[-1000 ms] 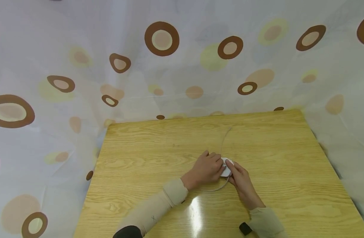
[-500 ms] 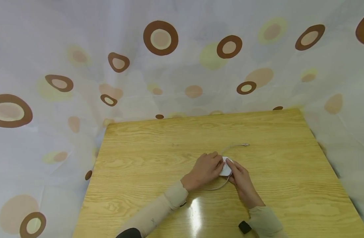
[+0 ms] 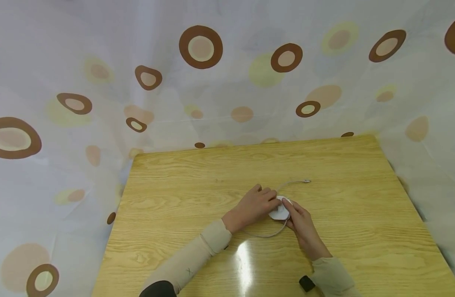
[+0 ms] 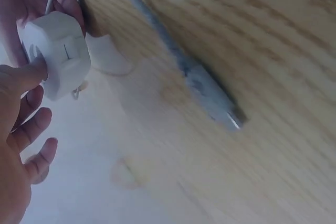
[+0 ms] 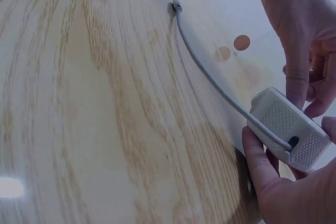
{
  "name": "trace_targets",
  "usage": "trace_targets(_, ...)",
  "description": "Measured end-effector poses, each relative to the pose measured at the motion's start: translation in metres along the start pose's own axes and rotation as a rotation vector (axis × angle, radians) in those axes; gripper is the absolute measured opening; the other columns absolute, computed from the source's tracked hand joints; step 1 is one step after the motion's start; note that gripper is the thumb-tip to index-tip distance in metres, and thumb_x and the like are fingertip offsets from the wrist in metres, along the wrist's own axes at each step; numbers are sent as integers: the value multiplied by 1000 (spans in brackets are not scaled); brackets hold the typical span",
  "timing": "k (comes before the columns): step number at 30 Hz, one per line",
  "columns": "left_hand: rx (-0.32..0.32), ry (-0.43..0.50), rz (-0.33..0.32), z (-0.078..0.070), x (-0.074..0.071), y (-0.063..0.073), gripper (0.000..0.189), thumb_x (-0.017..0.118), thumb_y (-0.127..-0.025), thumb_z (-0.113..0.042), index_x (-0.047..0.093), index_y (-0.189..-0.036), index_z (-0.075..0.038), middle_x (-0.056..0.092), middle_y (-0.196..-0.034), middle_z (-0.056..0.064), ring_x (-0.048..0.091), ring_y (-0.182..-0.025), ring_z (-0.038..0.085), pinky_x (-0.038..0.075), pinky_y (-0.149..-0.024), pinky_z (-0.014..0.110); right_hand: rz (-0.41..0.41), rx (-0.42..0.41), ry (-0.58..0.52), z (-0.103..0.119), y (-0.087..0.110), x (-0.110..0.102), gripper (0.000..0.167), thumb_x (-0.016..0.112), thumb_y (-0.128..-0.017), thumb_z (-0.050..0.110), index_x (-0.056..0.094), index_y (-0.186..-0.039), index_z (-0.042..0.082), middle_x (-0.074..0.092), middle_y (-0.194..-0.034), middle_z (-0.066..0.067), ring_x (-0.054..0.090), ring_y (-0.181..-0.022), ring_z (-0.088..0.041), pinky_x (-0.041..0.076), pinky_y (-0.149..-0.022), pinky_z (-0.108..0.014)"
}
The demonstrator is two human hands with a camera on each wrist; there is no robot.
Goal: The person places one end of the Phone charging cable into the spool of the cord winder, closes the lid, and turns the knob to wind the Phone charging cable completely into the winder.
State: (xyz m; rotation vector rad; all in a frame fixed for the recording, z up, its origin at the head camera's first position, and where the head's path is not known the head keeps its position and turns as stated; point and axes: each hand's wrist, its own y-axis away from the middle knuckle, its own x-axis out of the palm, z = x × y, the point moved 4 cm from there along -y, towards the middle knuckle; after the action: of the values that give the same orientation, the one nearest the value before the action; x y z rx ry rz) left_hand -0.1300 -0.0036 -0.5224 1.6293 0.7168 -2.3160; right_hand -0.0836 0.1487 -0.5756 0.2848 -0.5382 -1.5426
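Observation:
A white, eight-sided cable winder [image 3: 279, 215] is held over the table between both hands. My right hand [image 3: 303, 227] grips its right side, thumb on the upper face and fingers beneath. My left hand [image 3: 252, 207] has its thumb and a fingertip pinched together at the round hollow in the winder's middle; its other fingers are loosely bent, as the left wrist view shows. A thin pale cable [image 5: 210, 80] leaves a slot in the textured side wall. One metal-tipped connector [image 4: 214, 98] lies beyond the left hand. The pinched part itself is hidden by fingertips.
The wooden table [image 3: 175, 185] reaches back to a white curtain [image 3: 227, 82] with brown and yellow spots. A small black block [image 3: 306, 284] sits by the right sleeve. Cable curves across the wood in front of the hands.
The far cable end has swung from pointing away to pointing right. My left hand has shifted slightly left, baring more of the winder's face. The right hand stays in place.

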Motion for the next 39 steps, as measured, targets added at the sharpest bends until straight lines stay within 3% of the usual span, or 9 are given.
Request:
trace_targets(5, -101, 67, -25, -5, 1, -1, 23, 65, -105, -43, 75, -95, -25, 70, -92, -12, 64, -81, 5, 44, -71, 24, -11, -7, -32, 0, -1, 0, 72, 54, -108, 52, 44, -159, 3, 68, -126, 11, 69, -104, 7, 58, -91, -17)
trace_targets(11, -335, 175, -34, -18, 9, -4, 30, 64, -102, -32, 62, -73, -22, 63, -72, -9, 57, -62, 7, 27, -60, 24, -16, -25, -45, -2, -3, 1, 69, 57, -107, 50, 48, -156, 3, 69, -116, 20, 68, -105, 6, 58, -90, -16)
trace_targets(19, -715, 513, 167, -18, 10, -7, 40, 63, -94, -29, 45, -60, -22, 45, -54, -11, 34, -46, 5, 26, -49, 23, -49, -38, -36, -2, -2, 6, 64, 61, -107, 44, 52, -152, 0, 71, -104, 22, 68, -95, 6, 58, -83, -14)
trace_targets(22, -763, 666, 211, -14, 10, -5, 37, 61, -97, -29, 51, -63, -22, 44, -56, -11, 35, -47, 3, 29, -44, 20, -48, -26, -21, -3, -3, 4, 66, 60, -107, 47, 51, -154, 1, 70, -106, 22, 68, -98, 7, 58, -85, -14)
trace_targets(24, -709, 712, 196, -11, 8, -3, 33, 61, -102, -28, 60, -69, -19, 50, -61, -10, 38, -50, 2, 31, -44, 17, -39, -19, -15, -4, -3, 3, 67, 58, -107, 49, 50, -154, 1, 70, -109, 21, 68, -100, 7, 58, -86, -15)
trace_targets(26, -571, 664, 160, -7, 5, -1, 26, 60, -106, -26, 70, -83, -18, 59, -71, -9, 45, -55, 1, 35, -49, 15, -31, -14, -8, -4, -3, 2, 69, 56, -108, 50, 49, -155, 1, 70, -113, 19, 69, -101, 7, 58, -87, -15)
trace_targets(32, -90, 216, 51, -3, -5, 4, 18, 64, -107, -22, 73, -122, -29, 65, -105, -8, 60, -83, 3, 45, -69, 21, -19, -13, 11, -4, -3, 0, 71, 55, -107, 53, 49, -155, 1, 69, -122, 10, 70, -102, 6, 59, -88, -17)
trace_targets(35, -4, 108, 37, -1, -6, 5, 20, 66, -106, -23, 71, -122, -33, 65, -109, -9, 62, -89, 4, 44, -72, 23, -15, -13, 13, -4, -3, -1, 71, 55, -108, 52, 47, -156, 1, 70, -123, 9, 71, -101, 6, 59, -88, -17)
trace_targets(39, 23, 37, 53, 1, -3, 1, 21, 63, -108, -23, 70, -123, -35, 66, -111, -11, 64, -93, 4, 44, -76, 24, -14, -6, 9, -4, -3, -2, 71, 55, -108, 52, 46, -157, 2, 71, -122, 10, 71, -100, 7, 59, -88, -17)
